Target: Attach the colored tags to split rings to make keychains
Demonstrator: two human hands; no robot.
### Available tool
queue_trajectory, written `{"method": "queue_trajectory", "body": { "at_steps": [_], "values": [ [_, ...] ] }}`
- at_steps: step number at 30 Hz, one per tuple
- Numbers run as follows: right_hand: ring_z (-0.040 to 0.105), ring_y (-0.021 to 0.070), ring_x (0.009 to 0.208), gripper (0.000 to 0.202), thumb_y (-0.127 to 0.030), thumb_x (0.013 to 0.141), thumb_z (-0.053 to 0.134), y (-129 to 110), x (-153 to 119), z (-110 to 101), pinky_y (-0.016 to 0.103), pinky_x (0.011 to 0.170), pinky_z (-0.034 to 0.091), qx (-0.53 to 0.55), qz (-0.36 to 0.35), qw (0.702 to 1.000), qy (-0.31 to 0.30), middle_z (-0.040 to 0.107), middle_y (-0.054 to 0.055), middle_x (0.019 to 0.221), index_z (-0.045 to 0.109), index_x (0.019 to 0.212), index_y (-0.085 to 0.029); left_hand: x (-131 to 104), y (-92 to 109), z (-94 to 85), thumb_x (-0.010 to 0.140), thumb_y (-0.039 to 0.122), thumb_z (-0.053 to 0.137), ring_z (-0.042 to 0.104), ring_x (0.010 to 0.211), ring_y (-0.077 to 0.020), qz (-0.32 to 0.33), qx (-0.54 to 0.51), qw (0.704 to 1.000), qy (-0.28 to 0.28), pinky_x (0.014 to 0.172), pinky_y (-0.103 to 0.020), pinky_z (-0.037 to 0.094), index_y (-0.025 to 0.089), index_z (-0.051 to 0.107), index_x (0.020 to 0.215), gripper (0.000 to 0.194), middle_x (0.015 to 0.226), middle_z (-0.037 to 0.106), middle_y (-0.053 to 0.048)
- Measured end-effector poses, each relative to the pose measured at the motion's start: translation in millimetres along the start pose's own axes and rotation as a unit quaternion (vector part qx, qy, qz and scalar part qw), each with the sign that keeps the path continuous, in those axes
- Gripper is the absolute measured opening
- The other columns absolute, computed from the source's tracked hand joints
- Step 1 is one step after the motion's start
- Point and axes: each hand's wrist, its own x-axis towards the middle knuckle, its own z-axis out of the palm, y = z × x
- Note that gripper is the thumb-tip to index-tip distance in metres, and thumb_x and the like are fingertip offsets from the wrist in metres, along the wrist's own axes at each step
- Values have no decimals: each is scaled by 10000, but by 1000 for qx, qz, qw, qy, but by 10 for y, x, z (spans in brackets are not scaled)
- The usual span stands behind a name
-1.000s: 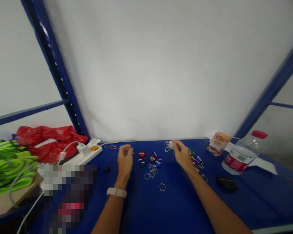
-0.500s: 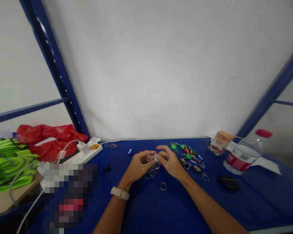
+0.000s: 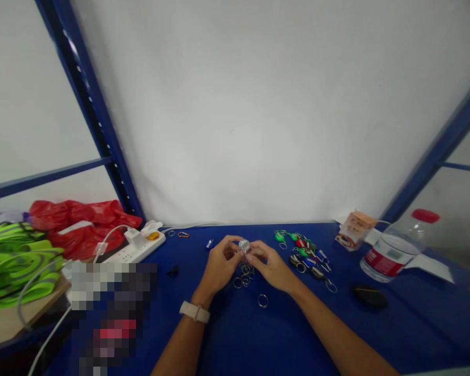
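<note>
My left hand [image 3: 221, 263] and my right hand [image 3: 272, 265] meet over the middle of the blue table. Their fingertips pinch a small, silvery, round piece [image 3: 244, 245] between them; its exact kind is too small to make out. Several metal split rings [image 3: 245, 280] lie just under the fingers, partly hidden by them. Closer to me, a single split ring [image 3: 262, 301] lies apart. To the right of my right hand is a pile of key chains [image 3: 307, 257] in green, red, blue and black. A blue tag [image 3: 209, 244] lies left of my left hand.
At right stand a large bottle [image 3: 391, 253] and a small box [image 3: 354, 231], with a black pouch-like object [image 3: 368, 295] in front. On the left are a power strip [image 3: 131, 250], a red plastic bag [image 3: 90, 235] and yellow-green vests [image 3: 19, 261]. A carabiner [image 3: 184, 234] lies at the back.
My fingers have shifted slightly left and turned the silvery piece, so its round face now shows above the fingertips. My right hand's raised fingers have curled in. The rings below show more.
</note>
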Motion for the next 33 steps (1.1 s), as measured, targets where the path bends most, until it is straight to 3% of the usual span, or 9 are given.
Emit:
{"method": "queue_trajectory", "body": {
  "at_steps": [4,11,16,20,27,33],
  "values": [
    [642,167,753,312,-463,879,588,23,17,14,306,732,478,7,10,1000,23,691,36,792,593,989,-171,11,-37,-6,792,333,702,639,714,-147,-15,-6,1000,12,695,-271,510,166,577,1077,353,779,633,-12],
    [606,140,657,336,-488,842,627,-11,37,-21,277,626,483,63,2,997,34,671,31,751,619,937,-166,15,0,-6,782,455,700,681,682,-170,-63,-117,991,-33,669,-279,510,179,494,962,389,743,678,-21],
    [588,135,634,341,-505,826,637,-65,22,-41,274,608,477,60,7,998,21,657,20,729,620,904,-174,25,60,-29,756,505,709,694,699,-191,-106,-132,984,-53,700,-305,521,144,583,1138,540,767,720,-64],
    [567,127,612,349,-503,805,664,-69,19,-59,268,590,467,62,14,998,24,639,12,710,617,902,-171,37,42,-61,779,484,695,703,746,-196,-104,-118,986,-52,723,-300,529,133,650,1092,472,844,740,-95],
    [541,119,596,355,-512,810,658,-30,25,-77,255,570,428,24,15,999,35,619,5,674,599,815,-162,42,32,-71,770,469,711,713,834,-219,-99,-123,987,-15,793,-342,547,137,600,1066,459,907,740,-109],
    [548,118,594,342,-507,828,642,-30,21,-54,251,568,413,10,26,999,23,629,6,682,590,806,-170,47,15,-53,800,455,682,685,861,-198,-50,-110,993,-3,821,-344,547,154,611,1100,430,946,722,-88]
  ]
}}
